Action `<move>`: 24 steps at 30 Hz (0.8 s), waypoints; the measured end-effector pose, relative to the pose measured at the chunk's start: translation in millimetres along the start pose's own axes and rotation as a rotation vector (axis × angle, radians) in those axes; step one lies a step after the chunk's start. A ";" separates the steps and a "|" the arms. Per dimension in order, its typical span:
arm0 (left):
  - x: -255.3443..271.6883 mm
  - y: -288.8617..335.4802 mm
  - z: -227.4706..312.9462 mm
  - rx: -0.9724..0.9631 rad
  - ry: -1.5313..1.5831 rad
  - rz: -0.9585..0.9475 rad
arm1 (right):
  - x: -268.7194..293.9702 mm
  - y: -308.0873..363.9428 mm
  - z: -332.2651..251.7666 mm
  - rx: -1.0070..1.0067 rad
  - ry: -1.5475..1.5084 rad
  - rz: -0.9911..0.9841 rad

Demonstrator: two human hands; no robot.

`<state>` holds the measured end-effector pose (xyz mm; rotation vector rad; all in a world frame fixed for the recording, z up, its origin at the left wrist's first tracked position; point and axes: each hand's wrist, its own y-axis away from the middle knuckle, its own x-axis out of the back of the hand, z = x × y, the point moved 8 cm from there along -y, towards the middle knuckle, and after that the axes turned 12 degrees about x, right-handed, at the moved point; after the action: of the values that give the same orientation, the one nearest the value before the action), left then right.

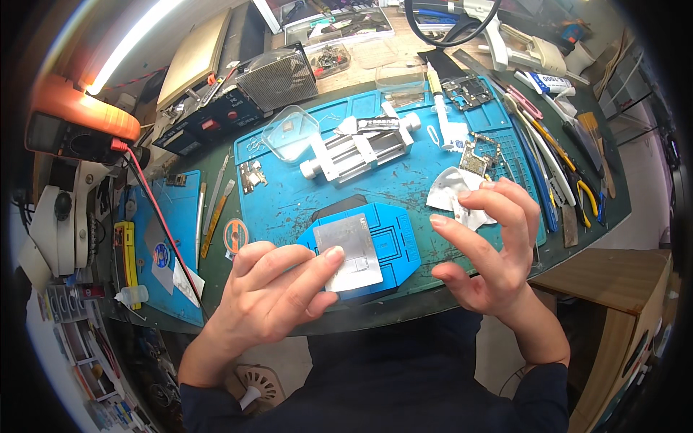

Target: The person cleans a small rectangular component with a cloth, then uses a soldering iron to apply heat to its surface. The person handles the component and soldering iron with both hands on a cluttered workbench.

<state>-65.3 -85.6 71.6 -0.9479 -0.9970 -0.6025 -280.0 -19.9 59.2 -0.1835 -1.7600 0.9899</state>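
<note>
Left fingers [323, 268] pinch metal plate [357, 249], long axis running roughly fore-aft; right fingers [471, 244] spread, empty, apart from its right edge.

Near the centre, the metal plate [359, 270] hid a part of the blue pad [395, 234], and its fine markings were too small to be told. The underside of the plate could not be seen, nor any part of the left hand [254, 307] beneath it. Toward three o'clock, fingers of the right hand [502, 263] covered one edge of the white tissue [446, 189]. At twelve o'clock, the small pieces [332, 59] were too tiny to be identified. The upper edge cut the lamp tube [133, 43] at ten o'clock; the lower edge cut the dark shirt [393, 375] at six.
</note>
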 end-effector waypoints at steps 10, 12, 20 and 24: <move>3.7 -7.4 -7.1 0.024 0.056 0.007 | -0.2 -1.2 -1.2 0.012 -0.003 0.005; 3.9 -6.9 -8.0 0.027 0.060 0.013 | -0.3 -1.4 -0.9 0.012 -0.003 0.007; 6.4 -4.9 -11.0 0.027 0.069 0.068 | 0.0 -1.4 -0.7 0.010 -0.013 0.008; 11.9 -9.7 -14.8 0.092 0.082 0.131 | -0.6 -0.4 -0.4 0.008 -0.009 0.004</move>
<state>-61.5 -103.4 82.7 -0.8925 -0.8750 -0.4780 -279.3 -20.3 59.1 -0.1777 -1.7638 1.0016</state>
